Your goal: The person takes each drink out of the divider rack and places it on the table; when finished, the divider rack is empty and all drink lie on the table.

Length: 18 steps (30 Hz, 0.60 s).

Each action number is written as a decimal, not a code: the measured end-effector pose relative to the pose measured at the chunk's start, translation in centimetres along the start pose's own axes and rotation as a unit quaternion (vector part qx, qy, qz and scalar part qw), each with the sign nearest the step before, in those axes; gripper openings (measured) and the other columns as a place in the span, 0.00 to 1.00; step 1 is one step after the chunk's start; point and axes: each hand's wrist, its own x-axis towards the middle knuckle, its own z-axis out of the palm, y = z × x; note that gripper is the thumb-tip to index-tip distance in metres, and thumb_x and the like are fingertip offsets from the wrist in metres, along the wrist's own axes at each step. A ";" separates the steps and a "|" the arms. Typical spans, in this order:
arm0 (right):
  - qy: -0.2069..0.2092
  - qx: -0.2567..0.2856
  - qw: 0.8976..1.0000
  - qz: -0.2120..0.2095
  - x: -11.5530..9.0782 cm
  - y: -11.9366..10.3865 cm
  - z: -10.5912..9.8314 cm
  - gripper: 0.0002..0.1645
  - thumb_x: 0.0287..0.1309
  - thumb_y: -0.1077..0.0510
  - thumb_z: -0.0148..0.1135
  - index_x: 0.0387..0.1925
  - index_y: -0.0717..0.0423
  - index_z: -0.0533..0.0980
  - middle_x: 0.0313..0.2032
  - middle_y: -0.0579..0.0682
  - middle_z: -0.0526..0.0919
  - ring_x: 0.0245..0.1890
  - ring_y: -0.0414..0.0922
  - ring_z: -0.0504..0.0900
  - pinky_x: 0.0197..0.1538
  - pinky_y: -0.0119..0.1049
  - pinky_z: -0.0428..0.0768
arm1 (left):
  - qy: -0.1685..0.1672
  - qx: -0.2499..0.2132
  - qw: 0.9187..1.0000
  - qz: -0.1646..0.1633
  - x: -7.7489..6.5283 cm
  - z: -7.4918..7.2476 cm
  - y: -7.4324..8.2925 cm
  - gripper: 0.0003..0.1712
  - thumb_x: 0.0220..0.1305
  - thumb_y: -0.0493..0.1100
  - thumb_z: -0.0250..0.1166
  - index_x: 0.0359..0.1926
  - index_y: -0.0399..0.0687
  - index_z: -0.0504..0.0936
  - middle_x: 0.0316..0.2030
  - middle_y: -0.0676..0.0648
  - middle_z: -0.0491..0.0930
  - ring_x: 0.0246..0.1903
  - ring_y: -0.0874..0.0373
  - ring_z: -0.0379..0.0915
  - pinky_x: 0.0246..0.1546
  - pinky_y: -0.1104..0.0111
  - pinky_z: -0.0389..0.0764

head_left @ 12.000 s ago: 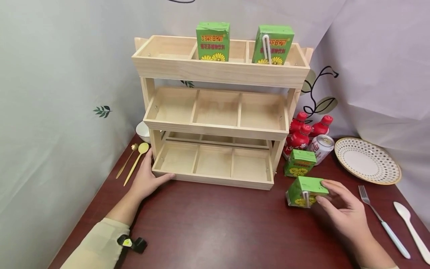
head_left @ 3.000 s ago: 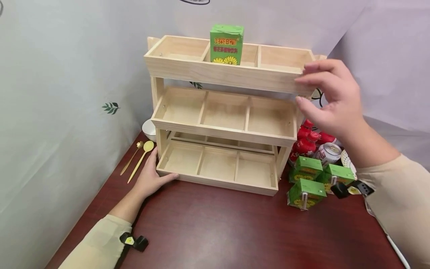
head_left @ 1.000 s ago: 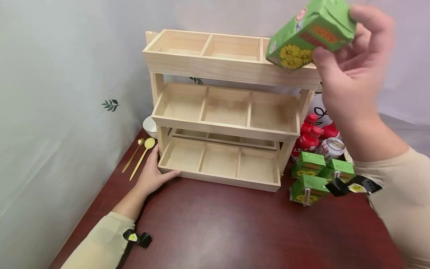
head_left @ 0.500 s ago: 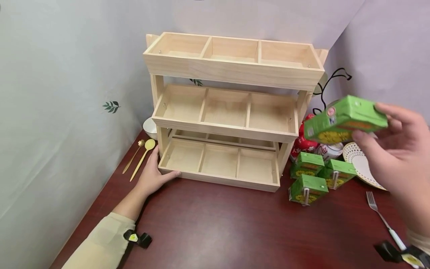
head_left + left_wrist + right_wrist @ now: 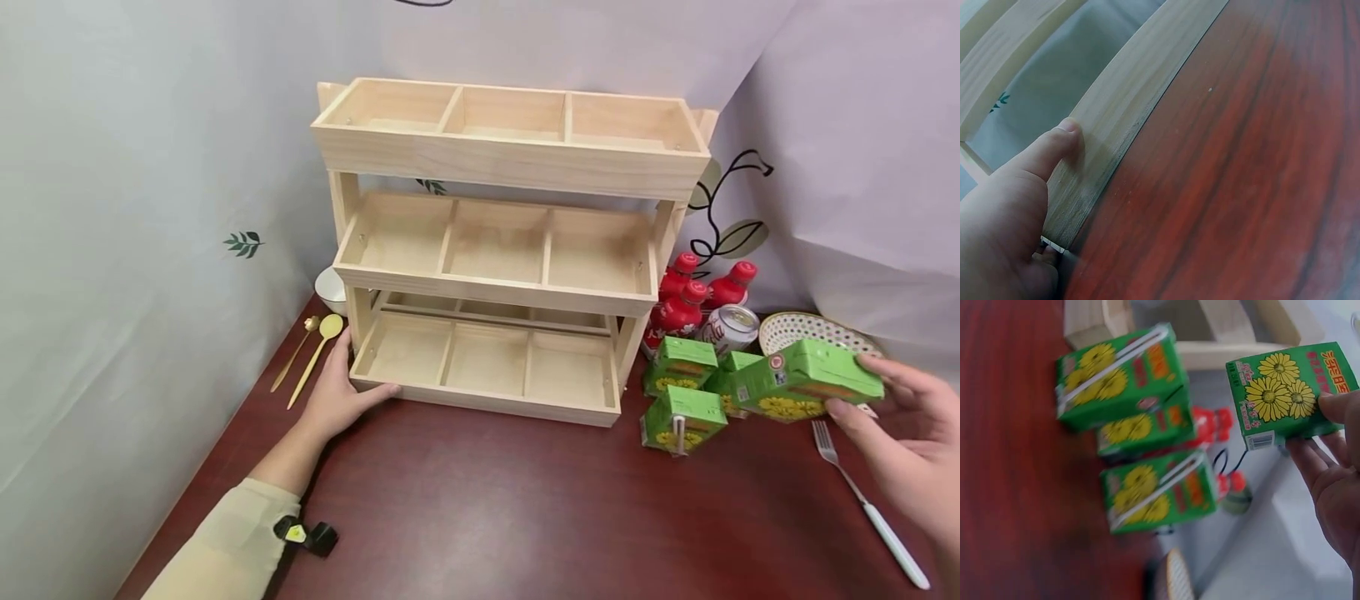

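My left hand (image 5: 333, 398) grips the lower left corner of a three-tier wooden shelf (image 5: 510, 167). In the left wrist view its thumb (image 5: 1067, 128) presses the front board (image 5: 1122, 106), fingers round the corner. My right hand (image 5: 911, 442) holds a green drink carton (image 5: 798, 379) printed with yellow flowers, tilted, between thumb and fingers. In the head view it overlaps a carton (image 5: 738, 360) behind it. Two more such cartons, one at the back (image 5: 681, 364) and one in front (image 5: 684, 417), stand right of the shelf. In the right wrist view the held carton (image 5: 1285, 394) is apart from the others.
Behind the cartons stand red bottles (image 5: 681, 308) and a can (image 5: 731, 327). A dotted plate (image 5: 787, 327) lies at the right, partly hidden, with a fork (image 5: 847, 479) in front. Gold spoons (image 5: 315, 358) and a white bowl (image 5: 330, 287) are at the left.
The last carton has left the shelf's top tier. My right hand has carried it down and right, towards the other cartons. My left hand has stayed at the corner.
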 end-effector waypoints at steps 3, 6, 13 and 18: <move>0.014 -0.057 0.998 0.024 -1.6 0.1 -1.3 0.33 0.50 0.86 0.55 0.59 0.84 0.57 0.53 0.64 0.78 0.50 0.48 0.81 0.48 0.28 0.77 | 0.002 -0.001 1.000 0.001 -0.1 0.0 -0.1 0.68 0.35 0.54 0.83 0.74 0.61 0.51 0.61 0.46 0.64 0.59 0.52 0.60 0.57 0.50 0.60; 0.028 -0.087 0.994 0.060 -3.1 0.1 -2.4 0.34 0.50 0.88 0.52 0.60 0.83 0.58 0.54 0.61 0.78 0.51 0.45 0.80 0.47 0.27 0.77 | -0.001 -0.003 1.000 0.002 0.0 0.0 -0.1 0.68 0.35 0.54 0.83 0.74 0.61 0.51 0.61 0.46 0.64 0.59 0.52 0.60 0.57 0.50 0.60; -0.002 -0.280 0.946 0.164 -5.8 0.7 -3.8 0.36 0.47 0.89 0.53 0.61 0.79 0.61 0.50 0.48 0.80 0.47 0.37 0.81 0.42 0.24 0.77 | -0.003 0.000 1.000 0.003 0.1 -0.2 0.2 0.68 0.36 0.54 0.83 0.75 0.61 0.50 0.62 0.45 0.63 0.60 0.51 0.60 0.58 0.49 0.60; -0.065 -0.415 0.884 0.205 -7.0 1.3 -4.0 0.38 0.49 0.84 0.59 0.64 0.69 0.64 0.51 0.40 0.78 0.51 0.31 0.77 0.43 0.21 0.75 | -0.004 0.008 1.000 0.000 0.2 -0.3 0.2 0.68 0.35 0.56 0.83 0.75 0.61 0.50 0.61 0.45 0.64 0.59 0.51 0.60 0.58 0.50 0.60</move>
